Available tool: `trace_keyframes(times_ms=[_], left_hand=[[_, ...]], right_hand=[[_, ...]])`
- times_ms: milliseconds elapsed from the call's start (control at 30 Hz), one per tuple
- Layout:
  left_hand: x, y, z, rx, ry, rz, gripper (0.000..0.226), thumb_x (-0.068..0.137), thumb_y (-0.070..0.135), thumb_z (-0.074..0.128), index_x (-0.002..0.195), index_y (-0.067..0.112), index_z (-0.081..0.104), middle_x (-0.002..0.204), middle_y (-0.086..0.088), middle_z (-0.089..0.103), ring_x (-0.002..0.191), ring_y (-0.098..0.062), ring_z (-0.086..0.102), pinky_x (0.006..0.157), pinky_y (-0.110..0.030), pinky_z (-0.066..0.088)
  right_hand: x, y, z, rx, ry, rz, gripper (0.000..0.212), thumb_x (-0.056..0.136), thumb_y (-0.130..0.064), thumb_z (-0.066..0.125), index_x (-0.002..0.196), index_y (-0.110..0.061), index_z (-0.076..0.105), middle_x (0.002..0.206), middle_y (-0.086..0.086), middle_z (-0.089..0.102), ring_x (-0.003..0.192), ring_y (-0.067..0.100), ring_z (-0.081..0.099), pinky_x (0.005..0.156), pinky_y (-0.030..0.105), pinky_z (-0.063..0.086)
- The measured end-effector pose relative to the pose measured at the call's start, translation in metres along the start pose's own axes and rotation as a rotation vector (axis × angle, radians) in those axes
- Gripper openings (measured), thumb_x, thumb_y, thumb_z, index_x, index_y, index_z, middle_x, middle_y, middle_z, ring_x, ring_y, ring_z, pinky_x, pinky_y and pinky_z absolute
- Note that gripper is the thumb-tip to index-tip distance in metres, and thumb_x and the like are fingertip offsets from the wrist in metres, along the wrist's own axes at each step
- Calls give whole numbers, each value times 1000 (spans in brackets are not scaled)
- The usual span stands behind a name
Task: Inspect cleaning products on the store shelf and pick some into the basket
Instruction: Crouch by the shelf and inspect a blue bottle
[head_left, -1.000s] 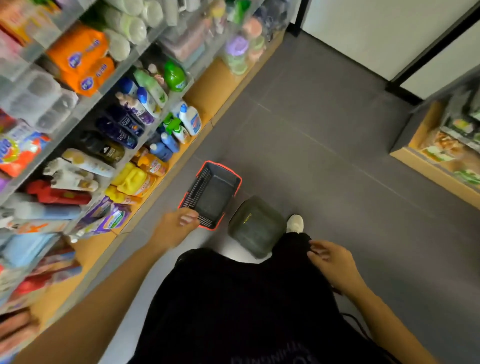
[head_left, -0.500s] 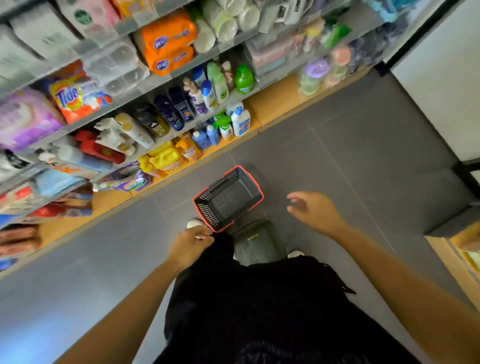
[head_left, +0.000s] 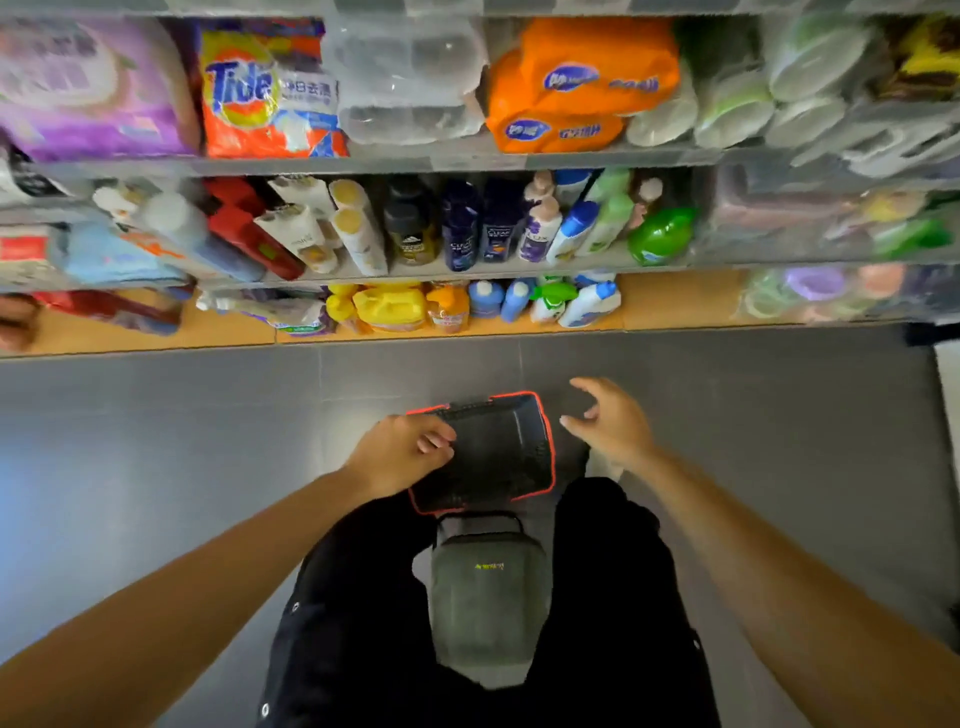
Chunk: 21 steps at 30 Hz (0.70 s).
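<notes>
A black mesh basket with a red rim (head_left: 545, 452) is low in front of me, with nothing visible inside. My left hand (head_left: 400, 454) is at its left rim, fingers curled over the edge. My right hand (head_left: 613, 423) hovers just right of the basket, fingers spread and holding nothing. Ahead, the bottom shelf holds yellow jugs (head_left: 387, 306), an orange bottle (head_left: 448, 307) and blue-capped white bottles (head_left: 589, 304). The middle shelf carries dark blue bottles (head_left: 460, 228), a red bottle (head_left: 249, 228) and a green bottle (head_left: 660, 236).
The top shelf has a Tide bag (head_left: 260, 93) and orange packs (head_left: 576, 83). A wooden base ledge (head_left: 675, 301) runs under the shelves. Grey tiled floor (head_left: 156, 441) lies between me and the shelves. A grey pouch (head_left: 488, 597) hangs between my legs.
My view has turned to face the shelves squarely. My right hand rose from my side to beside the basket. My left hand stays at the basket's edge.
</notes>
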<state>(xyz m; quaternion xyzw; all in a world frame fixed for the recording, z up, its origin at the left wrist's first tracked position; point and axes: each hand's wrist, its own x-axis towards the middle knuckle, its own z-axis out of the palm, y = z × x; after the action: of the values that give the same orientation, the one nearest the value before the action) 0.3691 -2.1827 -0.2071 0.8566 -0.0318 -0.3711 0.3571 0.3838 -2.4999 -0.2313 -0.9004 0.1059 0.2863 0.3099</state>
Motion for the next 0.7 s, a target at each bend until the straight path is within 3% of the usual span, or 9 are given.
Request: trace_keyframes(times_ms=[67, 167, 267, 367, 433, 533, 700], left_hand=[[37, -15, 16, -33, 72, -20, 13, 89, 23, 74, 98, 32, 73, 83, 25, 67, 75, 8, 64, 76, -13, 48], [90, -45, 46, -112, 198, -56, 15, 89, 22, 75, 102, 26, 76, 87, 18, 72, 79, 2, 67, 79, -20, 52], [142, -80, 73, -169, 274, -54, 13, 89, 20, 75, 102, 23, 76, 89, 12, 75, 82, -4, 70, 78, -28, 56], [193, -113, 91, -145, 316, -21, 13, 89, 17, 75, 102, 21, 76, 92, 9, 76, 82, -5, 71, 80, -32, 57], [225, -131, 97, -109, 332, -5, 15, 89, 19, 75, 104, 21, 76, 95, 7, 76, 84, -8, 71, 81, -33, 57], [267, -153, 92, -21, 356, 39, 18, 89, 22, 76, 107, 19, 75, 98, 4, 76, 87, -10, 71, 83, -32, 56], [318, -168, 85, 57, 452, 152, 13, 90, 22, 75, 100, 15, 75, 92, 3, 73, 79, -10, 66, 78, -34, 56]], right_hand=[[71, 3, 14, 6, -28, -113, 61, 78, -33, 82, 133, -23, 60, 127, -1, 60, 77, 9, 60, 71, 22, 42], [172, 6, 53, 5, -57, -253, 61, 79, -31, 82, 134, -16, 59, 133, 3, 58, 89, 17, 65, 74, 23, 44], [263, 10, 106, 4, -26, -361, 63, 84, -18, 78, 140, -7, 52, 147, 11, 48, 125, 29, 56, 100, 31, 44], [329, 14, 155, 38, 54, -380, 71, 88, -11, 72, 150, -3, 38, 156, 17, 35, 133, 36, 48, 111, 45, 39], [363, 19, 179, 3, 150, -380, 73, 90, -16, 71, 152, -5, 34, 154, 18, 37, 135, 38, 46, 110, 46, 38], [392, 24, 196, -65, 319, -449, 64, 90, -21, 70, 148, -13, 44, 149, 14, 45, 127, 40, 52, 99, 49, 45], [400, 32, 200, -113, 482, -562, 38, 87, -32, 72, 119, -12, 65, 121, 11, 62, 105, 38, 60, 78, 46, 48]])
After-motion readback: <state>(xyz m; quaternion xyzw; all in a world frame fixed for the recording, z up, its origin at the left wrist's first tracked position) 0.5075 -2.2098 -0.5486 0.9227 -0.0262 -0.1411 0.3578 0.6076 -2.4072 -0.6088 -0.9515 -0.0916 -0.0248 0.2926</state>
